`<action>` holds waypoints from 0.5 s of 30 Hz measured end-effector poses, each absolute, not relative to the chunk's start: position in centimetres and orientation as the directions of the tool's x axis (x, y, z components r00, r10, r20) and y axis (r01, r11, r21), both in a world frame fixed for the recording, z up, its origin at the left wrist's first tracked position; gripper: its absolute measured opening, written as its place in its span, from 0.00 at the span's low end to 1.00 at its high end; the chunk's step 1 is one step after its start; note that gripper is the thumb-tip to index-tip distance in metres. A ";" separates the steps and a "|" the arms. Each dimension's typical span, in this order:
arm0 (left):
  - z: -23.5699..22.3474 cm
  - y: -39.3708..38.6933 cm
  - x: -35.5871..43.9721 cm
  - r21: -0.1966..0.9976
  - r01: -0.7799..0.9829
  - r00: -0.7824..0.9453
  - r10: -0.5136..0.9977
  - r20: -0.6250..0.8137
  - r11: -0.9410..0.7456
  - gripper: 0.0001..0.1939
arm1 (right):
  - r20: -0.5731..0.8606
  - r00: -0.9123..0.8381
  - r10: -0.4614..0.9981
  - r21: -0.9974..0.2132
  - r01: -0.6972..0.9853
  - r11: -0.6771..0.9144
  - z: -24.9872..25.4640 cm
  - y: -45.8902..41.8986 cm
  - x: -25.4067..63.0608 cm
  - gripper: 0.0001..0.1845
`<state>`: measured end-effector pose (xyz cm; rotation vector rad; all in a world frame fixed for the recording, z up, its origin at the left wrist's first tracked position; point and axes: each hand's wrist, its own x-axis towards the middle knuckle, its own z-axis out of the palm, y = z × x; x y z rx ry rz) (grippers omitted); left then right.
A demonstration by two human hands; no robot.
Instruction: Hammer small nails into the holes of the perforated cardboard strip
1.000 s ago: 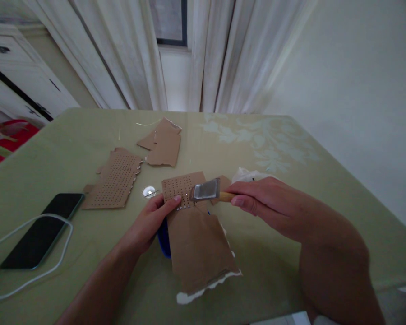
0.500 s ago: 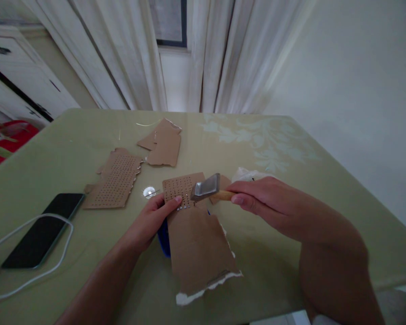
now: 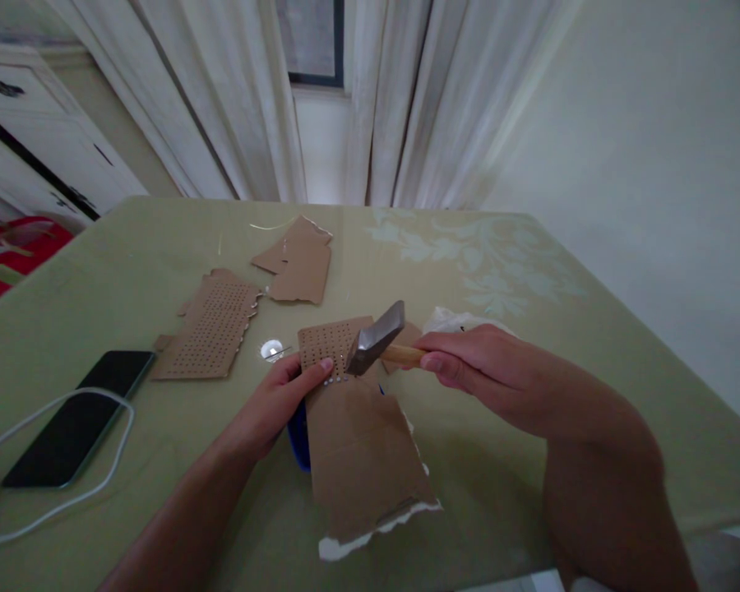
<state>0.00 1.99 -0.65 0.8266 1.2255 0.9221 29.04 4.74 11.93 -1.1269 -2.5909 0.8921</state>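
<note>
My left hand (image 3: pixel 284 395) grips the left edge of a torn cardboard piece (image 3: pixel 367 460), thumb on top and fingers beneath. Rows of small holes cover the cardboard's far end, with several small whitish dots beside my thumb. Under it, part of a blue object (image 3: pixel 298 436) shows; most of that is hidden. My right hand (image 3: pixel 474 362) is wrapped round the wooden handle of a hammer (image 3: pixel 377 335). The metal head is tilted over the perforated end, just right of my left thumb, and hides the spot below it.
Left of my hands lies another perforated cardboard piece (image 3: pixel 206 329), with cardboard scraps (image 3: pixel 302 267) behind it. A small round shiny disc (image 3: pixel 272 350) sits near my left fingers. A phone (image 3: pixel 80 419) and white cable (image 3: pixel 120 460) lie at left. Clear plastic (image 3: pixel 456 319) is behind my right hand.
The hammer head has tilted, its upper end rising slightly, and its lower end now covers the spot at the dots. My left hand keeps its hold on the cardboard.
</note>
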 end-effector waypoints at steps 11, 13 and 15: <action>-0.8 2.0 0.0 0.904 -0.104 0.083 0.909 -0.408 0.415 0.26 | -0.133 -0.717 0.684 -0.555 0.626 0.548 11.2 5.5 28.2 0.25; -0.8 2.0 -0.1 0.905 -0.106 0.086 0.911 -0.404 0.411 0.27 | -0.157 -0.730 0.665 -0.523 0.633 0.571 10.9 5.7 28.0 0.24; -0.9 1.9 -0.1 0.909 -0.102 0.089 0.914 -0.396 0.404 0.27 | -0.141 -0.732 0.667 -0.496 0.635 0.592 10.7 5.7 28.0 0.23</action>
